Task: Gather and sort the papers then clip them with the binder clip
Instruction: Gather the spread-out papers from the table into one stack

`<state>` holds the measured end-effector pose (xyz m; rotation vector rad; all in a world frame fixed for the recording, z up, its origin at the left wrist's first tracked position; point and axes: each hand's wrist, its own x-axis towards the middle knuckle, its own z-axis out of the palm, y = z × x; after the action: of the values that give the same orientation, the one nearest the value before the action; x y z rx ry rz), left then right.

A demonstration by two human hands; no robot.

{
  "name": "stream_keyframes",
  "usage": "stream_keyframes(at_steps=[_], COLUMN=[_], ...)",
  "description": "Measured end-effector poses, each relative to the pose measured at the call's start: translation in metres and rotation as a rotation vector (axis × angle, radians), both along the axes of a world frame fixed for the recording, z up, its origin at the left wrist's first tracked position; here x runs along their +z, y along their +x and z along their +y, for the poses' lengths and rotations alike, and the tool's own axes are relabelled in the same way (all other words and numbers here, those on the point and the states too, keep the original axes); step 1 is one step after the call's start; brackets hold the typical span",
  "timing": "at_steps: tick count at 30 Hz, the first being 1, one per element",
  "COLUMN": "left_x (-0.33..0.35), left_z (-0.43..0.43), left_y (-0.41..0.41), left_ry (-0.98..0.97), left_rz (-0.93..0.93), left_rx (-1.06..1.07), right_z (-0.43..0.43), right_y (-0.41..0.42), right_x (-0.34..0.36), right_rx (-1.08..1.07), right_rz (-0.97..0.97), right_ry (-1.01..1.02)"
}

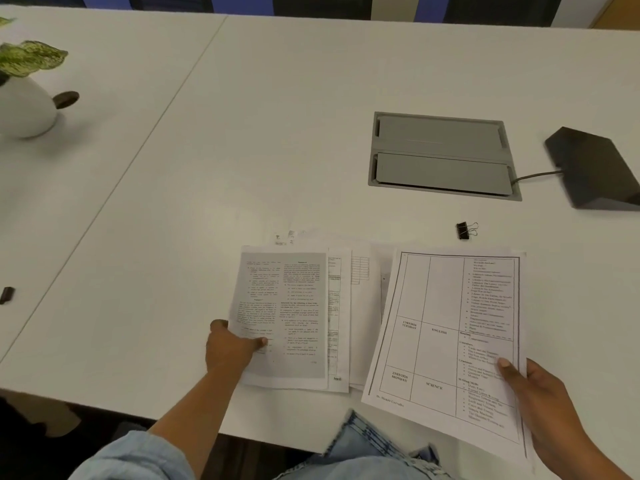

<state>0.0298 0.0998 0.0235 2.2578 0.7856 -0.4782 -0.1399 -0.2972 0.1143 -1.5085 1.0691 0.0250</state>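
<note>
Left hand [231,348] pinching the lower left edge of a grey sheet [284,313] atop fanned papers [360,306] on the table [242,150], right hand [540,403] pinching a timetable sheet [446,334], clip [464,231] just beyond.

A big white tabletop [277,116] fills most of the frame. A thin seam [145,133] runs across it from the top middle down to the left edge, where two table pieces meet. Right of the middle, a gray cable box [440,154] with two flat lids is set into the top. At the top edge, dark chair backs [311,5] stand in front of a blue wall [104,1]. In the top right corner there is a bit of brown wood [623,12]. The light is soft and even.
</note>
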Motion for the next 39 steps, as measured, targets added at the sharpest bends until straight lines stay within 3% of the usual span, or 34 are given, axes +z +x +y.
stream_keyframes(at_steps=[5, 10, 17, 20, 26, 31, 35, 39], left_x=[0.003, -0.001, -0.007, -0.006, -0.009, -0.008, -0.012, -0.011], left_z=[-0.01, -0.035, -0.066, -0.07, -0.068, -0.064, -0.069, -0.081], left_y=[-0.008, -0.03, -0.042, -0.042, -0.035, -0.03, -0.028, -0.027], left_ry=[-0.099, -0.078, 0.248, 0.285, 0.191, 0.283, 0.087, 0.036], left_rz=[-0.074, -0.094, -0.029, -0.031, -0.009, 0.024, 0.026, 0.014], left_rx=[-0.147, -0.215, -0.145, -0.139, -0.095, -0.164, -0.152, -0.177], right_z=[-0.002, -0.001, 0.002, 0.002, 0.004, 0.004, 0.005, 0.004], right_y=[0.003, 0.002, 0.001, 0.0, -0.002, -0.005, -0.007, -0.01], right_x=[0.002, 0.003, 0.004, 0.004, 0.004, 0.003, 0.003, 0.005], right_rx=[0.002, 0.006, -0.008, -0.012, -0.022, -0.024, -0.028, -0.036], right_rz=[0.018, 0.029, 0.034, 0.035, 0.04, 0.041, 0.053, 0.07], right_ry=[0.005, -0.005, 0.011, 0.006, 0.016, 0.01, 0.014, 0.01])
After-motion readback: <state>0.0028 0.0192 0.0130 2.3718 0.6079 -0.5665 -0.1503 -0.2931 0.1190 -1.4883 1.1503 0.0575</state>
